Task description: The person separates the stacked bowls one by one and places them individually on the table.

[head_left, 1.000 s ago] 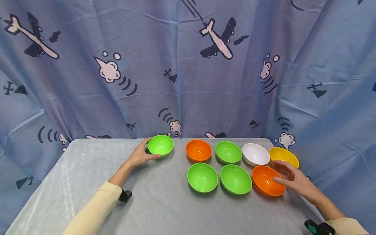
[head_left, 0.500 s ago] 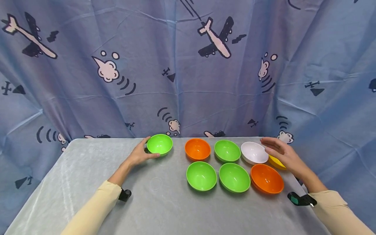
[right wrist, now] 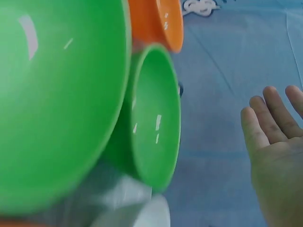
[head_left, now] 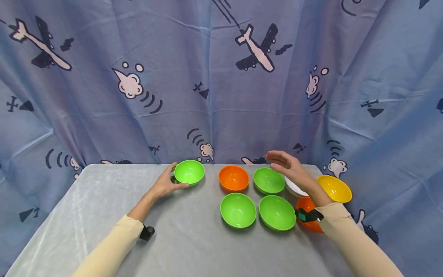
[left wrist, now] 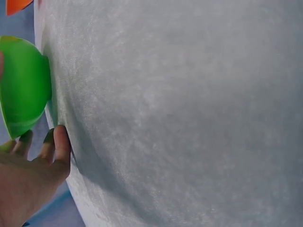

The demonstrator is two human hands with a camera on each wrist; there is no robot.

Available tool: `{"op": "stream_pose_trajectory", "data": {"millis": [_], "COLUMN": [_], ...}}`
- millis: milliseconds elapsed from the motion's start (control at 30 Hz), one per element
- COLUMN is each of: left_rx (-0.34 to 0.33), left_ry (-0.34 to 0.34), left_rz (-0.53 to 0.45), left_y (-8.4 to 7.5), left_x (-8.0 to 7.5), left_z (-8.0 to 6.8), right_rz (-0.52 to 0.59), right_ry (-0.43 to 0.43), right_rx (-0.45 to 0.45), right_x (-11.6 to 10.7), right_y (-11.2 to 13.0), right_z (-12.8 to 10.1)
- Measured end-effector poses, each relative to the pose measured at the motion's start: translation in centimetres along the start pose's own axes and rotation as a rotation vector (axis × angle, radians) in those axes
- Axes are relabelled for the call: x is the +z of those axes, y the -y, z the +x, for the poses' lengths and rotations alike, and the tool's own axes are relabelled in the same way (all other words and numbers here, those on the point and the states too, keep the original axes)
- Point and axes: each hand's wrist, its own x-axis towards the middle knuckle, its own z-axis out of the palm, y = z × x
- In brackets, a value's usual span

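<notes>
left grip (head_left: 165, 184) curls on lone green bowl (head_left: 189, 171) | right grip (head_left: 290, 168) open, empty above back green bowl (head_left: 268, 180) | lower gently, take rim

Green bowl (head_left: 189, 172), orange bowl (head_left: 233, 177), airplane-patterned blue curtain (head_left: 221, 77).

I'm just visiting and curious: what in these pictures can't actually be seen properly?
- Head view: the white bowl and orange bowl are mostly covered by the right hand and its forearm.
- Left wrist view: the frame edge cuts off the green bowl and left hand.
- Right wrist view: bowls fill the frame, cropped.
</notes>
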Motion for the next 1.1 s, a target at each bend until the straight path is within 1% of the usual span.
{"op": "stream_pose_trajectory", "data": {"millis": [67, 167, 267, 333, 433, 600, 700, 833, 1000, 1100], "left_rx": [0.005, 0.016, 0.023, 0.020, 0.018, 0.012, 0.010, 0.013, 0.017, 0.015], "left_ry": [0.005, -0.006, -0.006, -0.003, -0.002, -0.012, -0.016, -0.017, -0.018, -0.020], "left_rz": [0.001, -0.010, -0.022, -0.032, -0.040, -0.043, -0.040, -0.030, -0.027, -0.027], "left_y": [0.1, 0.1, 0.0, -0.1, -0.2, 0.0, 0.1, 0.1, 0.1, 0.2], "left_x": [0.1, 0.1, 0.2, 0.3, 0.3, 0.2, 0.0, -0.1, 0.1, 0.1], "left_z": [-0.1, -0.1, -0.1, -0.2, -0.3, -0.3, -0.3, -0.3, -0.2, -0.2], "right_rz": [0.024, 0.068, 0.101, 0.109, 0.087, 0.108, 0.126, 0.123, 0.148, 0.169], "right_ry": [0.007, 0.015, 0.043, 0.075, 0.116, 0.129, 0.127, 0.131, 0.148, 0.146], "right_rx": [-0.006, -0.015, -0.012, -0.003, 0.012, 0.021, 0.022, 0.034, 0.054, 0.057], "right_x": [1.1, 2.8, 4.4, 5.3, 6.6, 9.1, 10.8, 12.8, 15.2, 16.5], "right_y": [0.0, 0.0, 0.1, 0.2, 0.4, 0.7, 1.0, 1.2, 1.5, 1.2], "right_z": [1.2, 3.1, 4.5, 5.3, 6.3, 8.1, 8.9, 9.9, 10.7, 11.1]}}
